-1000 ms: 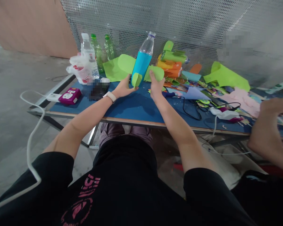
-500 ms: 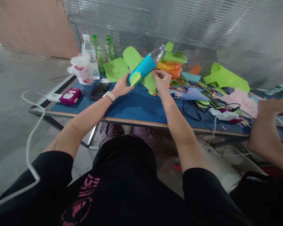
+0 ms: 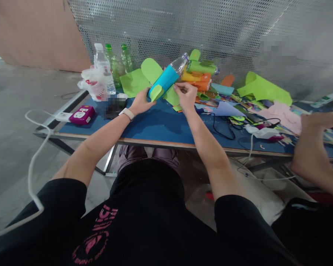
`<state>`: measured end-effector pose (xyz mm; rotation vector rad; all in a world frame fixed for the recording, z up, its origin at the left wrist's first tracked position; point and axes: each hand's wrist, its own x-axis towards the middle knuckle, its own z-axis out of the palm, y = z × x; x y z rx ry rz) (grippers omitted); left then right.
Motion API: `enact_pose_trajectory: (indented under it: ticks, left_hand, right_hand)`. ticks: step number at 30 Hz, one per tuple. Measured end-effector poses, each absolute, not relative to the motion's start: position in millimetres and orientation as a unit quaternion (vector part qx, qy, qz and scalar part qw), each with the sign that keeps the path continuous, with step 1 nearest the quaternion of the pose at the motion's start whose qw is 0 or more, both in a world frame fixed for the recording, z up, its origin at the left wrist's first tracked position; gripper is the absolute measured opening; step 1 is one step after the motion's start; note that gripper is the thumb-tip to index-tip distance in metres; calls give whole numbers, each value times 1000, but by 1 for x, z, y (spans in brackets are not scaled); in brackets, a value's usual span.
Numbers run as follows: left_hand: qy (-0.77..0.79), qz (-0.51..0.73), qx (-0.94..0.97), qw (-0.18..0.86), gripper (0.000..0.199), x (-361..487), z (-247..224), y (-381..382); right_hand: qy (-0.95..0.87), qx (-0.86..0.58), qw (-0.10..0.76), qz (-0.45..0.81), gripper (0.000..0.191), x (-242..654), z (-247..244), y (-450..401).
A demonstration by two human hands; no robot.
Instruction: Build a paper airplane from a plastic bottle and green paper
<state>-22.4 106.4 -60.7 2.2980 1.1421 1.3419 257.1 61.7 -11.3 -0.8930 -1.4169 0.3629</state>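
Note:
A clear plastic bottle wrapped in blue paper (image 3: 166,79) is tilted over the table, its purple-capped neck pointing up and right. My left hand (image 3: 141,102) grips its lower end. A rounded light green paper piece (image 3: 157,92) sits on the front of the blue wrap, and a larger green rounded piece (image 3: 151,70) shows behind the bottle. My right hand (image 3: 186,95) is at the bottle's right side with thumb and fingers pinched together at the edge of another green piece (image 3: 171,96); what lies between the fingertips is too small to make out.
Bottles (image 3: 102,68) and a bagged cup (image 3: 93,84) stand at the back left, near a purple box (image 3: 82,115). Orange and green wrapped bottles (image 3: 202,67), paper scraps (image 3: 229,109) and cables lie to the right. Another person's hand (image 3: 320,121) is at the far right.
The whole view has shifted slightly. Both hands keep nearly the same pose around the bottle, and the small green piece on its front looks turned a little.

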Motion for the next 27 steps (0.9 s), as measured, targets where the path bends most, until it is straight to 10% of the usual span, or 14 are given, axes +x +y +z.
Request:
enact_pose_trajectory:
  ticks: [27]
  left_hand:
    - [383, 460, 788, 143, 78, -23, -58, 101]
  right_hand:
    - [-618, -411, 652, 157, 78, 250, -14, 57]
